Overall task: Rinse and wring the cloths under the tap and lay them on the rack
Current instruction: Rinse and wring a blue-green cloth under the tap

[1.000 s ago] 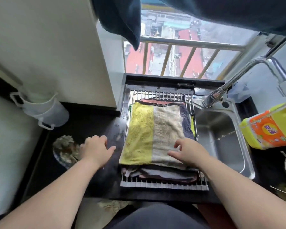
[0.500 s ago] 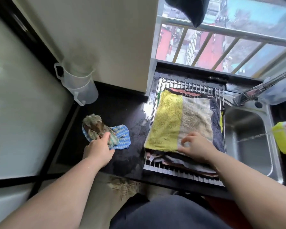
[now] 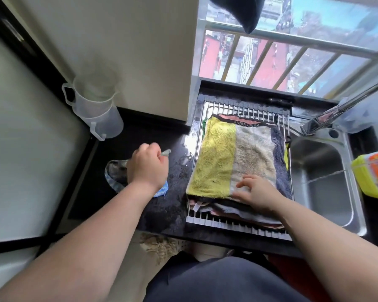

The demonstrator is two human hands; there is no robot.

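A metal rack (image 3: 238,224) lies over the left part of the steel sink (image 3: 323,179). On it is a stack of cloths, topped by a yellow, beige and dark blue striped towel (image 3: 234,158). My right hand (image 3: 258,190) rests on the towel's near edge with its fingers spread. On the black counter to the left lies a crumpled blue and grey cloth (image 3: 116,173). My left hand (image 3: 147,165) covers most of it and grips it, a corner of the cloth sticking out past the fingers. The tap (image 3: 323,118) reaches in from the right.
Two stacked clear plastic jugs (image 3: 96,110) stand at the back left of the wet black counter (image 3: 172,199). A yellow and orange detergent bottle (image 3: 373,173) is to the right of the sink. A railing and window lie behind. A dark garment (image 3: 244,12) hangs overhead.
My left hand has moved onto the crumpled cloth and closed round it. My right hand stays on the towel. The view has shifted left and down.
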